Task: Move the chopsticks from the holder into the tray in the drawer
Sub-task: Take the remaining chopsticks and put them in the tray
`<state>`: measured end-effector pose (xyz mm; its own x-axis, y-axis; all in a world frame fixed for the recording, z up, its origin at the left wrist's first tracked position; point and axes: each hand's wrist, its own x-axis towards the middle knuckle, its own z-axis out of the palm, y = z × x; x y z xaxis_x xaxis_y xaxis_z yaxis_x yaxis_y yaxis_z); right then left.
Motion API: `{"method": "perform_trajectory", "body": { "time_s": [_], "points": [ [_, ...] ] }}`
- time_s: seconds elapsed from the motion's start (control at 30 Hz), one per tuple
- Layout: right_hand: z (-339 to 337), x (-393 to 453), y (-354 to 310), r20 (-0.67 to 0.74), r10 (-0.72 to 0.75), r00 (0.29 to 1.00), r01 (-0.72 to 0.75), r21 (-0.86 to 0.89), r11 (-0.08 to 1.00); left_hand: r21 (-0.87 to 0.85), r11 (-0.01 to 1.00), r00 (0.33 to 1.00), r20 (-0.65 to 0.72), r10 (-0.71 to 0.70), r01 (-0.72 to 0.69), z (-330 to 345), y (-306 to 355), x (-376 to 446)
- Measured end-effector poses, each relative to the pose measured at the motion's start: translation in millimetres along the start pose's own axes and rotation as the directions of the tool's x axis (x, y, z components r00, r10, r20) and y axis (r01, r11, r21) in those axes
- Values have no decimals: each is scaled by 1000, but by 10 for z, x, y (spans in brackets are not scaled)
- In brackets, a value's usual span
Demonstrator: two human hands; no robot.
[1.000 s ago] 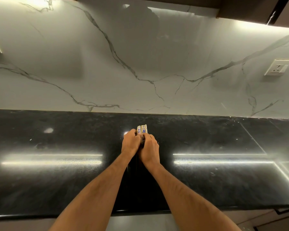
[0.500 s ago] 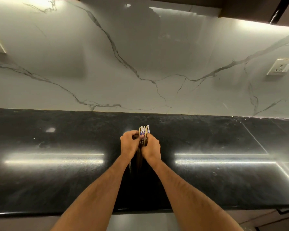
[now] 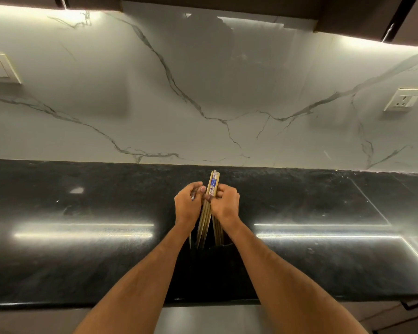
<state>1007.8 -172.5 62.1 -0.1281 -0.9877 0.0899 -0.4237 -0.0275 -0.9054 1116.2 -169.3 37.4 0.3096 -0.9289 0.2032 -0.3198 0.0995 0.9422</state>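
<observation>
A bundle of pale wooden chopsticks (image 3: 213, 183) with blue-patterned tops stands upright at the middle of the black counter. Both hands hold it near the top. My left hand (image 3: 188, 204) grips the left part of the bundle, fingers curled around several sticks. My right hand (image 3: 225, 203) grips the right part. Below the hands the sticks split into two groups (image 3: 204, 227) that run down into a dark holder (image 3: 223, 247), which is hard to make out against the counter. No drawer or tray is in view.
The glossy black countertop (image 3: 82, 249) stretches left and right, with its front edge near the bottom. A white marble backsplash (image 3: 203, 92) rises behind it, carrying a switch plate (image 3: 0, 68) at left and a socket (image 3: 404, 100) at right. Dark cabinets hang above.
The chopstick bundle has risen a little between my hands and has parted into two groups below them. The camera has tilted slightly down.
</observation>
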Motion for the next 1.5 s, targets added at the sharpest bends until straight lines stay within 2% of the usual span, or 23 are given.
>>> {"method": "perform_trajectory", "body": {
  "time_s": [0.07, 0.13, 0.2, 0.27, 0.4, 0.63, 0.83, 1.0, 1.07, 1.13, 1.2, 1.23, 1.27, 1.3, 1.33, 1.37, 1.4, 1.43, 1.5],
  "points": [
    [-75, 58, -93, -11, -9, 1000, 9, 20, 1000, -97, 994, 995, 91, -42, 51, -30, 49, -5],
    [-137, 168, -210, -37, -14, 999, 16, 54, 998, -176, 979, 961, 272, -53, 103, -28, 103, 20],
    [-553, -59, -680, -66, -66, 996, 74, 132, 989, -178, 983, 911, 411, 31, 47, -195, 619, -232],
    [-588, 6, -761, -35, -78, 996, 83, 183, 980, -161, 983, 865, 502, 9, 83, -178, 682, -251],
    [-622, -24, -675, 72, -16, 997, 1, 203, 979, -189, 967, 840, 542, -42, 170, -177, 525, -314],
    [-929, -240, -788, 63, 34, 997, -47, 230, 972, -192, 949, 779, 623, -78, 248, -277, 674, -592],
    [-1130, -322, -925, 8, 103, 995, -100, 334, 937, -131, 963, 757, 646, -96, 234, -374, 693, -757],
    [-1363, -322, -1186, -92, 76, 993, -22, 485, 874, -91, 958, 727, 672, -142, 271, -470, 634, -878],
    [-1475, -303, -1346, -193, -8, 981, 121, 582, 804, -92, 947, 732, 659, -173, 307, -499, 610, -896],
    [-1537, -312, -1479, -346, -203, 916, 368, 524, 768, -137, 915, 733, 648, -206, 379, -515, 616, -888],
    [-1533, -391, -1528, -401, -486, 777, 614, 312, 725, -207, 856, 728, 639, -247, 473, -521, 671, -841],
    [-1508, -456, -1508, -338, -656, 675, 727, 158, 668, -250, 818, 728, 631, -269, 519, -513, 712, -807],
    [-1470, -517, -1452, -208, -810, 548, 827, -14, 562, -300, 770, 726, 625, -287, 563, -502, 767, -780],
    [-1427, -575, -1372, -36, -914, 405, 900, -160, 405, -359, 709, 720, 627, -298, 606, -499, 828, -756],
    [-1379, -630, -1281, 137, -949, 283, 937, -249, 244, -421, 642, 714, 635, -296, 641, -498, 898, -731],
    [-1325, -682, -1169, 282, -934, 218, 946, -296, 131, -475, 585, 711, 648, -273, 657, -503, 957, -703],
    [-1277, -737, -1068, 394, -897, 199, 947, -312, 73, -516, 548, 714, 660, -236, 658, -513, 1006, -675],
    [-1225, -770, -969, 473, -853, 219, 946, -316, 68, -541, 524, 714, 670, -203, 658, -529, 1044, -645],
    [-1152, -822, -807, 559, -772, 302, 938, -321, 134, -553, 467, 692, 694, -199, 690, -574, 1072, -580]
  ]
}}
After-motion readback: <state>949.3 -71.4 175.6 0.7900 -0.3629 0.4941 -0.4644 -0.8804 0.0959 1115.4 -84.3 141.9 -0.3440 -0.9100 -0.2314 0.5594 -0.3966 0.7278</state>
